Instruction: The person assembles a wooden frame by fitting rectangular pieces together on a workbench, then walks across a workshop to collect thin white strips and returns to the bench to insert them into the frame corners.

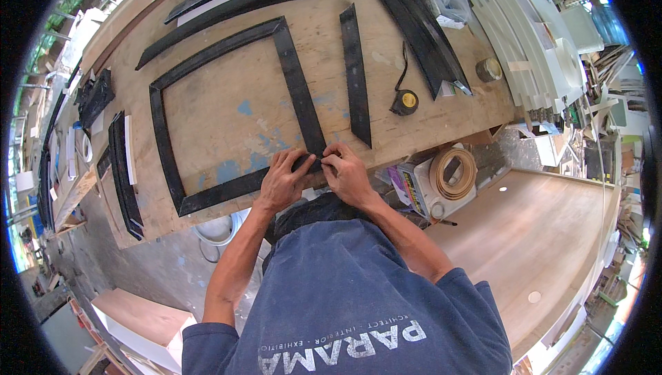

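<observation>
Both hands, left hand [284,180] and right hand [347,175], pinched the black frame [224,116] at its five o'clock corner on the table [227,109], fingers pressed together. Uneven pressure could have slipped that mitred joint out of square.

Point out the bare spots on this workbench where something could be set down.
Most bare wood lies inside the black frame. A narrower strip runs between the frame and the loose black strip, another between that strip and the tape measure. Crowded: the frame's near corner under both hands, and the stacked white panels.
</observation>
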Action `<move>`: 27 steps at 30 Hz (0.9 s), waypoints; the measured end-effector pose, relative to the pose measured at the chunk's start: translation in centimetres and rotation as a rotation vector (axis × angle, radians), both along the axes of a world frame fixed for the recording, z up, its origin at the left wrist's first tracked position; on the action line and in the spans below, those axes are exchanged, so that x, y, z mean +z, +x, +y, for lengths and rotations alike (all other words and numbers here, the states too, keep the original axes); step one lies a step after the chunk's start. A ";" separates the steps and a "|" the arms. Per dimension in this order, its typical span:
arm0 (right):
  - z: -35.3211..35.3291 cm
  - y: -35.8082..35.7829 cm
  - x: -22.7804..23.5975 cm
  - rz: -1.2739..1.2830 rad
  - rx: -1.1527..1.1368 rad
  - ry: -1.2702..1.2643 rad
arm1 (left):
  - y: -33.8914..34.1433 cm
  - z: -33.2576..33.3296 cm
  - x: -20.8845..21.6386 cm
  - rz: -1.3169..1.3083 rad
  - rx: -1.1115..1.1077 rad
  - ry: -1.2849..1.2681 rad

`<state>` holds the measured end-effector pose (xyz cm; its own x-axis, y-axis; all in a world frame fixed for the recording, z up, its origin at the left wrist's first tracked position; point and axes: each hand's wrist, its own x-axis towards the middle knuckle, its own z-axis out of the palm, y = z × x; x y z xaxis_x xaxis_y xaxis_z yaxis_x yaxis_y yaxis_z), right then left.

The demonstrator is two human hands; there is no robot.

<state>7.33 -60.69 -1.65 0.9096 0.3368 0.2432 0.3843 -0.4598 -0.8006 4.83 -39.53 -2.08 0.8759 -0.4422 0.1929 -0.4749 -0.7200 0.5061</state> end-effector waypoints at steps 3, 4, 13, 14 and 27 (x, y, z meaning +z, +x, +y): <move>0.2 -0.4 0.4 0.084 -0.003 -0.033 | -0.2 0.1 -0.4 -0.016 -0.004 0.004; 0.1 -0.5 0.4 0.066 0.027 -0.035 | -0.2 0.0 -0.4 -0.014 -0.005 -0.005; -0.4 -0.9 0.6 0.105 -0.016 0.072 | -0.3 0.1 -0.1 -0.023 0.036 0.004; -0.8 -0.6 0.7 0.135 -0.038 0.061 | -0.3 0.1 -0.1 -0.006 0.047 -0.010; -3.0 0.1 -0.9 0.169 0.128 -0.052 | 0.1 -2.2 0.4 0.070 0.259 -0.192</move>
